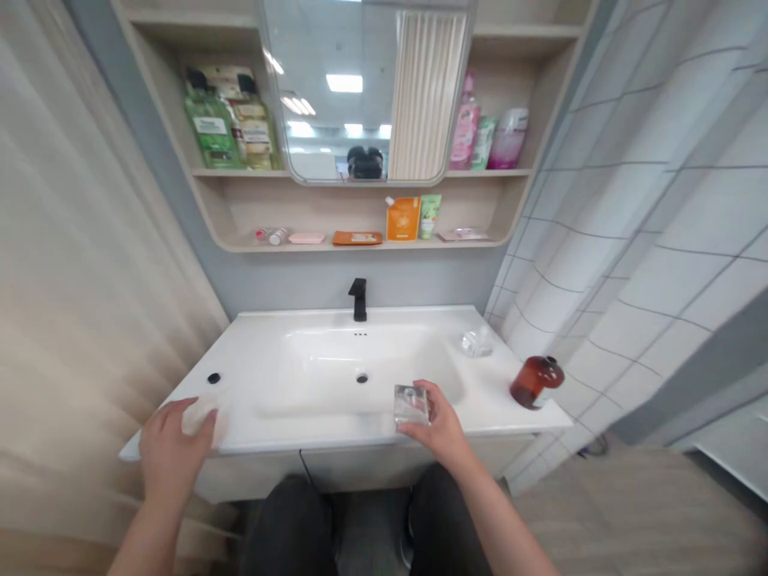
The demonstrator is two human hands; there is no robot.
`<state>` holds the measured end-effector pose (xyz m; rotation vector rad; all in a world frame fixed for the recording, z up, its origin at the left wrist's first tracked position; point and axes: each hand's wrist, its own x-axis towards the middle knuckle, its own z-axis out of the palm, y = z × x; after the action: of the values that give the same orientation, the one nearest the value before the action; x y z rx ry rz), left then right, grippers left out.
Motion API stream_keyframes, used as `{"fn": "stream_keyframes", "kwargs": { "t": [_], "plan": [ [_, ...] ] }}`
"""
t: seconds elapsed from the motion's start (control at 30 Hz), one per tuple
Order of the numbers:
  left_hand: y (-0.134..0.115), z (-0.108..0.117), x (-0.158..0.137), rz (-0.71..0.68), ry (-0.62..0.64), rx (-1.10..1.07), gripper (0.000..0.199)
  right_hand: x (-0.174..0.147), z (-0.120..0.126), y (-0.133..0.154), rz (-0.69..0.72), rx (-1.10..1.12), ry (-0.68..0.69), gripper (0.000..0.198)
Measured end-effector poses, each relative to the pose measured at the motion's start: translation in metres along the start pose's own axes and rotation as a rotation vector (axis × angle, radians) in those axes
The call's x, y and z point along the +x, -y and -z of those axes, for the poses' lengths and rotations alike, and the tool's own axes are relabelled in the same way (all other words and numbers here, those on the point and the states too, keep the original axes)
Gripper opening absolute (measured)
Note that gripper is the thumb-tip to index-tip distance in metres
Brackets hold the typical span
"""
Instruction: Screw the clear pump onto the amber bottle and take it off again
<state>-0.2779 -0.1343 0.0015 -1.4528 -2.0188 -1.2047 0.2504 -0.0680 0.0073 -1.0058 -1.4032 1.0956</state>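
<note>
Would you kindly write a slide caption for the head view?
Right hand holding a clear container by the sink; left hand at a blurred white item.

We've got dk grey trousers [286,532], nearly blk in the shade, matte, plain, rounded legs; L hand [170,448] bare, R hand [440,432] bare too, & both forearms [495,516], slim, bare to frame's edge.

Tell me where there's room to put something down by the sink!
Bare counter lies left of the sink, behind the black cap, and right of the sink, in front of the clear bottle and left of the brown bottle. It's crowded at front left, by the left hand and a pale blurry thing, and around the right hand, holding a clear container.
</note>
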Motion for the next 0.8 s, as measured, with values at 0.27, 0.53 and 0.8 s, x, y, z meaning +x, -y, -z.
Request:
{"fn": "stream_keyframes", "kwargs": {
  "t": [0.27, 0.53, 0.8],
  "plan": [
    [-0.184, 0.007, -0.046, -0.038, 0.543, -0.719, 0.073, -0.021, -0.017, 0.031, 0.000, 0.066, 0.132, 0.093],
    [-0.287, 0.006, -0.101, 0.088, 1.000, -1.092, 0.108, -0.063, -0.042, 0.042, 0.094, 0.151, 0.199, 0.094],
    [-0.285, -0.003, -0.116, 0.283, 0.901, -1.109, 0.089, -0.069, -0.017, 0.034, 0.062, -0.027, 0.156, 0.080]
  ]
}}
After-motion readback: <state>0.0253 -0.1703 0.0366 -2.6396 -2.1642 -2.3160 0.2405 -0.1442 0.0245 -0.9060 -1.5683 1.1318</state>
